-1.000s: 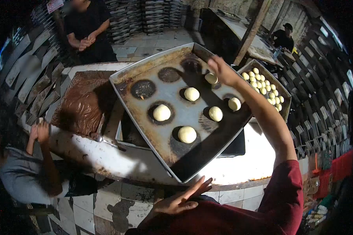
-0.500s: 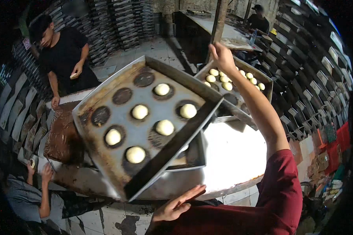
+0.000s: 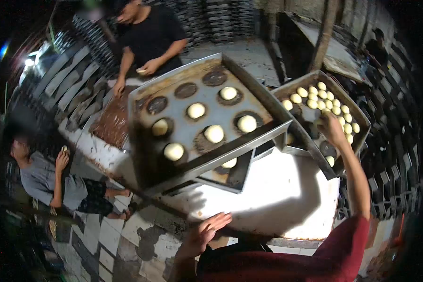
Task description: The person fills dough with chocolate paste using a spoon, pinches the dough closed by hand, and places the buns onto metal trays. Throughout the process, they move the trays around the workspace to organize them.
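My right hand (image 3: 332, 129) reaches into the deep metal tray (image 3: 310, 149) at the right, its curled fingers at a dough ball among many pale round dough balls (image 3: 347, 117). Below the front tray, my left hand (image 3: 212, 227) is held over the table's near edge, palm flat, fingers stretched, holding nothing. A larger square baking tray (image 3: 185, 90) sits tilted in front of me with several spaced dough balls (image 3: 214, 133) and dark round marks on its base. Another tray (image 3: 237, 181) sticks out from under it, one dough ball (image 3: 229, 163) showing.
The brightly lit white table (image 3: 277, 207) spreads below the trays. Brown paste (image 3: 110, 124) lies at the left, where a person in black (image 3: 155, 35) works. Someone in grey (image 3: 56, 176) sits at far left. A wooden post (image 3: 325, 35) stands behind the right tray.
My right hand has come down from its raised position into the right tray. My left hand remains flat near the table edge. The view has shifted, with the scene appearing further right.
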Tool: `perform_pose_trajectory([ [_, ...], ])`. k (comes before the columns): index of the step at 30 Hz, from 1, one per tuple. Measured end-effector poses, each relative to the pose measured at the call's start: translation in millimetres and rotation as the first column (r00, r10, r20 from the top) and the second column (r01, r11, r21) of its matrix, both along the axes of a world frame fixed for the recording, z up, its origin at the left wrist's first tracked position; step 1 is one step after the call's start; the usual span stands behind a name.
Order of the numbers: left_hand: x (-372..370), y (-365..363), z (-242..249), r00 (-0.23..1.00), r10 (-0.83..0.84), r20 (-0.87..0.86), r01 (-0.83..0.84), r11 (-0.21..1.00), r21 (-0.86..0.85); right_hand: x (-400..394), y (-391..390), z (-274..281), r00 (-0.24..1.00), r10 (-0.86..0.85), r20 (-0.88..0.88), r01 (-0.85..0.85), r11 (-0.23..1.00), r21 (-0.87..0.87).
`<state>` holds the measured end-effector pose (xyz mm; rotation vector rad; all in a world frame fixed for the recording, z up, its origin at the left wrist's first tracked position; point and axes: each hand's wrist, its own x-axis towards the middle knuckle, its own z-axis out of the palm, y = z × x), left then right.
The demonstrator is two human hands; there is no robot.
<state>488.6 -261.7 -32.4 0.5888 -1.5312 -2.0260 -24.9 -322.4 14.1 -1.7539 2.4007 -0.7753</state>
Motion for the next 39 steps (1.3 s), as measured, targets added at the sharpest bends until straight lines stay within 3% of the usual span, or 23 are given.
perform_pose_trajectory([
  [2, -2.2, 8.5, 5.0, 0.996, -0.001, -0.088, 0.006, 0.998, 0.055, 88.0, 44.6, 32.8, 0.995, 0.069, -0.069, -0.093, 0.877, -0.472],
  [3, -1.0, 15.5, 7.7, 0.986, -0.032, -0.161, 0.048, 0.994, 0.098, 151.0, 68.5, 51.9, 0.939, 0.000, -0.344, -0.185, 0.844, -0.504],
  [5, 6.7, 33.6, -2.4, 0.927, 0.043, -0.372, 0.054, 0.967, 0.247, 240.8, 100.7, 8.9, 0.976, 0.214, -0.031, -0.158, 0.609, -0.778],
  [6, 15.8, 38.4, 2.3, 0.888, 0.171, -0.426, -0.009, 0.934, 0.356, 293.0, 114.6, -19.3, 0.950, 0.291, 0.109, -0.111, 0.647, -0.755],
  [7, 31.6, 41.9, 7.2, 0.836, 0.294, -0.464, -0.057, 0.887, 0.459, 343.0, 119.8, -15.5, 0.911, 0.401, -0.096, -0.361, 0.664, -0.655],
  [8, 60.0, 42.0, -21.5, 0.738, 0.381, -0.557, 0.018, 0.814, 0.581, 396.2, 124.3, -20.1, 0.825, 0.555, -0.110, -0.532, 0.694, -0.486],
  [9, 87.3, 41.8, -10.8, 0.768, 0.386, -0.512, -0.054, 0.834, 0.549, 446.6, 115.4, 9.3, 0.608, 0.794, -0.005, -0.793, 0.608, 0.026],
  [11, 146.1, 44.1, -8.0, 0.782, 0.591, -0.198, -0.414, 0.729, 0.545, 503.8, 120.7, -4.9, 0.211, 0.972, -0.106, -0.881, 0.142, -0.451],
  [13, 193.7, 66.8, -3.0, 0.589, 0.785, -0.194, -0.605, 0.587, 0.538, 528.0, 130.2, 11.2, 0.034, 0.909, 0.415, -0.889, 0.217, -0.402],
  [15, 221.4, 83.6, -13.8, 0.433, 0.882, -0.183, -0.777, 0.469, 0.420, 578.8, 118.5, 19.4, 0.198, 0.959, 0.203, -0.786, 0.279, -0.551],
  [16, 221.7, 86.8, -4.6, 0.411, 0.858, -0.308, -0.777, 0.506, 0.373, 612.5, 105.0, 22.3, 0.287, 0.955, 0.079, -0.682, 0.261, -0.683],
  [17, 214.4, 92.2, 11.8, 0.271, 0.937, -0.218, -0.745, 0.348, 0.569, 641.4, 90.8, 18.8, 0.391, 0.920, -0.033, -0.566, 0.212, -0.797],
  [19, 229.7, 87.1, 18.6, 0.258, 0.890, -0.377, -0.610, 0.453, 0.651, 678.3, 62.9, -15.3, 0.311, 0.909, 0.276, -0.578, 0.412, -0.705],
  [21, 266.9, 74.1, -6.5, 0.364, 0.840, -0.402, -0.505, 0.541, 0.672, 699.3, 27.2, -34.5, 0.177, 0.646, 0.742, -0.372, 0.742, -0.557],
  [23, 280.3, 61.1, -16.2, 0.380, 0.835, -0.398, -0.492, 0.547, 0.678, 691.4, -16.0, -53.0, 0.546, 0.574, 0.610, -0.521, 0.803, -0.289],
  [26, 293.4, 26.7, -47.1, 0.384, 0.835, -0.394, -0.333, 0.523, 0.785, 675.7, -134.6, -124.2, 0.745, 0.556, 0.368, -0.363, 0.801, -0.475],
  [27, 296.1, 11.7, -72.5, 0.451, 0.723, -0.523, -0.268, 0.669, 0.693, 670.7, -170.1, -130.7, 0.840, 0.483, 0.248, -0.313, 0.804, -0.505],
  [29, 286.3, -8.9, -81.5, 0.591, 0.807, 0.006, -0.573, 0.414, 0.707, 670.8, -225.2, -127.3, 0.924, 0.348, 0.158, -0.251, 0.864, -0.436],
  [31, 276.2, -32.7, -98.7, 0.626, 0.778, -0.049, -0.732, 0.608, 0.307, 676.8, -259.3, -137.5, 0.922, 0.294, 0.254, -0.208, 0.925, -0.317],
  [33, 266.8, -66.6, -65.1, 0.549, 0.834, 0.057, -0.784, 0.489, 0.382, 681.3, -294.0, -165.5, 0.844, 0.299, 0.446, -0.266, 0.954, -0.136],
  [34, 258.6, -79.9, -39.0, 0.442, 0.887, 0.133, -0.830, 0.349, 0.434, 684.2, -295.8, -169.5, 0.845, 0.330, 0.421, -0.242, 0.938, -0.250],
  [37, 267.6, -124.4, -62.8, 0.380, 0.887, 0.264, -0.913, 0.313, 0.262, 680.1, -265.9, -144.3, 0.833, 0.394, 0.389, -0.201, 0.870, -0.450],
  [39, 263.4, -160.2, -59.7, 0.303, 0.894, 0.330, -0.952, 0.265, 0.156, 688.0, -250.0, -159.2, 0.672, 0.502, 0.545, -0.123, 0.801, -0.586],
])
